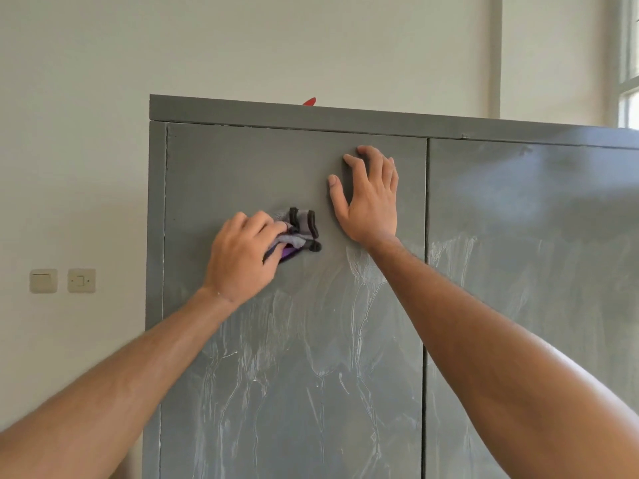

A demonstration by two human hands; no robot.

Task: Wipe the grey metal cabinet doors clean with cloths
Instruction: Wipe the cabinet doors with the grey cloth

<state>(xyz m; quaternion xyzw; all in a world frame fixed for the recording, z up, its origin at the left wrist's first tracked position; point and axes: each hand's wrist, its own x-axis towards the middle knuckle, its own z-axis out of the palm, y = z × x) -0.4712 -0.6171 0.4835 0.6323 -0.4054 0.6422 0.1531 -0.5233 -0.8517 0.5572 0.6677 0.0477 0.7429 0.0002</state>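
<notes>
On left cabinet door (294, 340) | our left hand (242, 257) grips bunched cloth (299, 226) | our right hand (371, 198) flat, fingers straight, pressing door

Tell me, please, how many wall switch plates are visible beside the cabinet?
2: one wall switch plate far left on the wall, the other just right of it, nearer the grey cabinet. Others may be out of view.
</notes>
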